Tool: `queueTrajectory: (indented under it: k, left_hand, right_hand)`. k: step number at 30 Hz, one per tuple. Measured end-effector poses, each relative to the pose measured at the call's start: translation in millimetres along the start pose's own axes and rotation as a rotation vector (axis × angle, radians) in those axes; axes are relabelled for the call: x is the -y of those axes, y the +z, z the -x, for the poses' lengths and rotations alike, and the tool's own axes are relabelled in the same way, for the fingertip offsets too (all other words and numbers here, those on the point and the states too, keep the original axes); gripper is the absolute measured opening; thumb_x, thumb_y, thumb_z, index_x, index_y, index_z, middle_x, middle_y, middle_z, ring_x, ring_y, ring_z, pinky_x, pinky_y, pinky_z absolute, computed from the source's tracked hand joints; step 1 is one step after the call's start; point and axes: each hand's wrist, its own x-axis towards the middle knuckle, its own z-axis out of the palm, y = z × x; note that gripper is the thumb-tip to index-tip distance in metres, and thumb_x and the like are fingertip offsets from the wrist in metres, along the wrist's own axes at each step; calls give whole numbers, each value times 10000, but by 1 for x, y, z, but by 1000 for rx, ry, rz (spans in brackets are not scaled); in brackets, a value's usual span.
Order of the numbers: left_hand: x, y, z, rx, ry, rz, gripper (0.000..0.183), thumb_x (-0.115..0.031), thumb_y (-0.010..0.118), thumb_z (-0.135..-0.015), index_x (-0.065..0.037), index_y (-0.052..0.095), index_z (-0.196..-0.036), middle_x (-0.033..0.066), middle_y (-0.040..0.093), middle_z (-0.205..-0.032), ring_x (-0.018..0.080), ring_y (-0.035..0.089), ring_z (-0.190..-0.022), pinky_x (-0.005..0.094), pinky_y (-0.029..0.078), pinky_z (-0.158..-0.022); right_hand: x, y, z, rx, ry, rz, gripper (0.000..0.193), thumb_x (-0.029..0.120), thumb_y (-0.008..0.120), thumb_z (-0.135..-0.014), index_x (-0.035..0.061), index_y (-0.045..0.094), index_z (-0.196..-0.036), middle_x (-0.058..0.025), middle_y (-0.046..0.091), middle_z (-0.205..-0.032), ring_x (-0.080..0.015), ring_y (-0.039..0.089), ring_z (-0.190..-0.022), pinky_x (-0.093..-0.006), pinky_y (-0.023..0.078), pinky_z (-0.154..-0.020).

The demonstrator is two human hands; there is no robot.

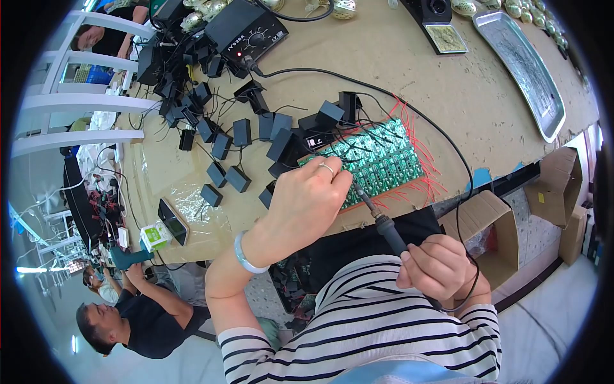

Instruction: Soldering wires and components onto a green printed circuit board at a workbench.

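My right hand (pixel 436 267) grips a soldering iron (pixel 391 235) by its dark handle. The metal tip points up and left to the near edge of a panel of green circuit boards (pixel 387 163), close to my left fingertips. Over the panel's near left part, my left hand (pixel 310 197) is closed in a pinch; what its fingers hold is hidden. Thin red wires (pixel 430 182) stick out along the panel's edges. Small black boxes (pixel 242 132) with black leads lie to the left, and some of them rest against the panel's far left side, their leads crossing it.
A soldering station (pixel 248 37) with a dial stands at the far left, its cable (pixel 441 131) curving right to the iron. A metal tray (pixel 521 70) and an iron stand (pixel 441 32) are at far right. Cardboard boxes (pixel 489 233) sit below the right edge. A co-worker (pixel 137 317) works at left.
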Motion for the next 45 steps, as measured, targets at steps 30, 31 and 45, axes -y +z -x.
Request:
queueTrajectory:
  k: [30,31,45]
  left_hand:
    - [-18,5,30,-241,-10,136,301,-37,760,-667,-25,734,-966,80,638,-1012,273,611,-963,390,518,-791]
    - [-18,6,31,-269,-42,213,289,-38,754,-678,-32,737,-967,64,644,-974,259,621,-918,387,518,-779]
    - [-14,8,26,-166,45,-25,251,-88,675,-709,-47,707,-954,40,606,-901,234,581,-897,418,459,-917]
  right_hand:
    - [10,-25,23,-180,243,-141,136,109,680,-872,-25,657,-858,-95,669,-753,-193,600,-578,-312,514,-543]
    - [10,-25,23,-179,244,-140,136,109,680,-872,-25,657,-858,-95,669,-753,-193,600,-578,-312,514,-543]
    - [8,-21,22,-68,237,-199,90,44,680,-813,-36,670,-854,-95,668,-772,-203,607,-588,-315,528,-565]
